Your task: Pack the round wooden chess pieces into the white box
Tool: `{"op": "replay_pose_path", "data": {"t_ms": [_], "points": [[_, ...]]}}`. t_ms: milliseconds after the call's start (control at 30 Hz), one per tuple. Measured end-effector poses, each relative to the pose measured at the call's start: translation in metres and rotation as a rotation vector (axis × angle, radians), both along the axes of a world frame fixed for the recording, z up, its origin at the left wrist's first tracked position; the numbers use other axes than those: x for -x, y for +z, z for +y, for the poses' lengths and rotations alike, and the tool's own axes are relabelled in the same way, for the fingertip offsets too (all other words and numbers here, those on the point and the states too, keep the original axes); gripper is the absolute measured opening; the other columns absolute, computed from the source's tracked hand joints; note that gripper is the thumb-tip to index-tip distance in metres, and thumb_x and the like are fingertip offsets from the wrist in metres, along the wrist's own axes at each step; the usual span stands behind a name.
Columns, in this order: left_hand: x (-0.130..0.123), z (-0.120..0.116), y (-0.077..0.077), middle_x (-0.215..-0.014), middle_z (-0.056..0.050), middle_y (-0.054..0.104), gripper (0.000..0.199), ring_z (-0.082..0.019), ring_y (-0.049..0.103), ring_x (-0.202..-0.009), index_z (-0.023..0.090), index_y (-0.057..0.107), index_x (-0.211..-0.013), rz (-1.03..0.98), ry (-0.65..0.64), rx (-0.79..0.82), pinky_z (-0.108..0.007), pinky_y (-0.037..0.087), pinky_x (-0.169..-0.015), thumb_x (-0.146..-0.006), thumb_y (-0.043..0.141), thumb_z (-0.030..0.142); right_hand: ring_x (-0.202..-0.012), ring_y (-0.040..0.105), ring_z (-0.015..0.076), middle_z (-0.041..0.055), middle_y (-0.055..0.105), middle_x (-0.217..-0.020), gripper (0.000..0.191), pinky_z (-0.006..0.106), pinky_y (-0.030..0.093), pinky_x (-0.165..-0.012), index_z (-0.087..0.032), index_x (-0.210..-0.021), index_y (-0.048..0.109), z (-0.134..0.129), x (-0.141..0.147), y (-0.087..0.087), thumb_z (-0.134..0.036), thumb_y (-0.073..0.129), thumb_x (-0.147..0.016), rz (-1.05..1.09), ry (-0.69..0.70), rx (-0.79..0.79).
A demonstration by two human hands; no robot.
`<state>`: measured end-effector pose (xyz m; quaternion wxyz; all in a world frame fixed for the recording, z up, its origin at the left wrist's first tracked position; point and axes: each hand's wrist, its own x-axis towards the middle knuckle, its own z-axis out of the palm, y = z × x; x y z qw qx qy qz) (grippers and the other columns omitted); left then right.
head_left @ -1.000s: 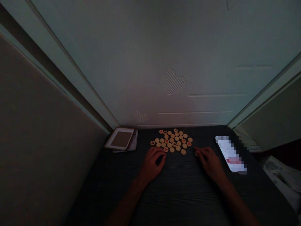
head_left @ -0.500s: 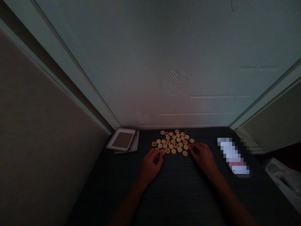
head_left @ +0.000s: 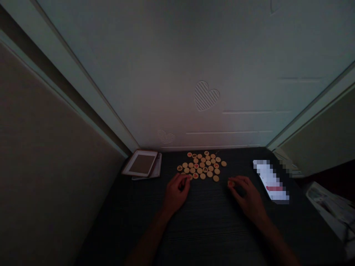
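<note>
Several round wooden xiangqi pieces (head_left: 203,160) lie in a loose cluster at the far side of a dark table; some show red or black characters, others are plain side up. My left hand (head_left: 177,192) is curled at the cluster's near left edge, thumb and forefinger closed at a xiangqi piece (head_left: 190,177) that they partly hide. To the right of the cluster and apart from it, my right hand (head_left: 246,194) pinches a red-marked xiangqi piece (head_left: 230,183) between thumb and fingertips.
Two flat framed cards or lids (head_left: 142,163) overlap at the table's back left. A phone-like object with a blurred-out bright screen (head_left: 270,181) lies right of my right hand. Behind the dark table (head_left: 210,229) rises a white panel (head_left: 177,92) with embossed hearts. Papers (head_left: 327,203) are beyond the right edge.
My right hand has drawn a red-marked xiangqi piece away from the cluster's right edge, toward me and slightly right. My left hand stays in place. The view has shifted slightly.
</note>
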<state>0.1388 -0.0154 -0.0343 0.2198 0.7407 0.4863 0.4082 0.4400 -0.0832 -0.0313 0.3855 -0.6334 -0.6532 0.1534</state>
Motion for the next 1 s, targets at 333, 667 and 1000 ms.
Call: {"op": "replay_pose_path", "data": {"t_ms": [333,667,1000], "points": [[-0.001,0.000,0.005,-0.076,0.000,0.061,0.018,-0.015,0.056,-0.064,0.022,0.073,-0.101,-0.026,0.020,0.002,-0.025,0.045,-0.062,-0.096,0.056,0.025,-0.104,0.072,0.0271,0.0041,0.077,-0.112,0.038,0.040,0.057,-0.092,-0.028,-0.108,0.076,-0.005,-0.014,0.008,-0.058,0.067,-0.087,0.302,-0.202,0.272],[-0.001,0.000,0.006,-0.076,0.001,0.062,0.018,-0.015,0.057,-0.064,0.022,0.073,-0.101,-0.023,0.025,0.002,-0.025,0.045,-0.062,-0.094,0.057,0.024,-0.093,0.073,0.0274,0.0078,0.078,-0.108,0.041,0.042,0.057,-0.082,-0.025,-0.112,0.075,0.014,-0.035,-0.014,-0.054,0.052,-0.096,-0.102,-0.221,0.169],[0.001,0.000,0.001,-0.084,-0.002,0.066,0.017,-0.016,0.061,-0.073,0.023,0.071,-0.105,0.040,-0.019,-0.016,-0.029,0.051,-0.073,-0.097,0.055,0.022,-0.087,0.072,0.0264,0.0091,0.076,-0.104,0.042,0.040,0.056,-0.075,-0.022,-0.108,0.074,0.019,-0.033,-0.018,-0.057,0.054,-0.095,-0.139,-0.226,0.091]]}}
